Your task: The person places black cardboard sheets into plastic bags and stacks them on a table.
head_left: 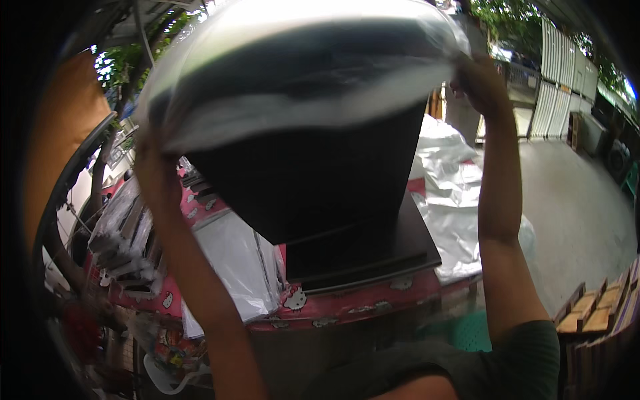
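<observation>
A clear plastic bag (pixel 227 120) is spread wide over the upper part of a large flat black panel (pixel 313 180), which stands tilted up from the table. My left hand (pixel 159 163) grips the bag's left edge; motion smears its fingers somewhat. At the upper right, my right hand (pixel 481 83) is closed on the opposite edge of the bag. Below the raised panel, another flat black board (pixel 360 257) lies near the table's front edge. The bag's glare hides details of the panel's top.
A red patterned tablecloth (pixel 340 310) covers the table. White plastic sheets (pixel 233 260) lie left of the boards, silvery plastic (pixel 450 193) to the right. Plastic-wrapped dark pieces (pixel 127 233) are piled at far left. Wooden slats (pixel 600 307) stand at lower right, beside the concrete floor (pixel 567 200).
</observation>
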A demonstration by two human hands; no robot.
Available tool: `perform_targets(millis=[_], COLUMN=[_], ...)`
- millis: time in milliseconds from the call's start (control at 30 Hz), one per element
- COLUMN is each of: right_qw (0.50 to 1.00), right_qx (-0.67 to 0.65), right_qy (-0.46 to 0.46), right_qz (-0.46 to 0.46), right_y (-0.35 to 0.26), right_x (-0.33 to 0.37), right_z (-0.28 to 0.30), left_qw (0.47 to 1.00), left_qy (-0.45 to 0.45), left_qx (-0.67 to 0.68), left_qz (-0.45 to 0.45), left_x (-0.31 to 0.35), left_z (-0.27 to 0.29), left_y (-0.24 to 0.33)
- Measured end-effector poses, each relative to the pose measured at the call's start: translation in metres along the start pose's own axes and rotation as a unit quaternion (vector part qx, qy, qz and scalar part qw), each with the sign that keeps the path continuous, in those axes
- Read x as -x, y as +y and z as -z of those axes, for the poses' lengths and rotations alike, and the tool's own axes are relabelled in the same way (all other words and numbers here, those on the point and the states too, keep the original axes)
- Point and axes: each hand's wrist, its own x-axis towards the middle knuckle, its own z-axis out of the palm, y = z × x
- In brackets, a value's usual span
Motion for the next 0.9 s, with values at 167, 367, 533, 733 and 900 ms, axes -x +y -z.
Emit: perform_targets(millis=[167,367,533,733,900], right_qw=[0.997,0.958,0.991,0.967,0.923], right_qx=[0.058,-0.284,-0.093,-0.196,-0.207], right_qy=[-0.028,0.012,0.015,0.036,-0.121], right_qz=[-0.048,0.023,-0.099,-0.159,-0.301], right_y=[0.086,0.136,0.233,0.203,0.179], right_x=[-0.023,-0.035,0.026,0.085,0.187], right_z=[-0.066,-0.097,-0.117,-0.106,-0.075], left_qw=[0.95,0.986,0.966,0.918,0.885], left_qy=[0.039,0.095,0.005,-0.008,-0.016], left_qx=[-0.176,-0.079,0.002,0.125,0.02], left_qz=[0.255,0.116,0.26,0.377,0.466], left_x=[0.027,0.046,0.119,0.174,0.254], left_z=[-0.025,-0.051,-0.035,-0.014,0.046], left_y=[-0.094,-0.139,-0.189,-0.135,-0.094])
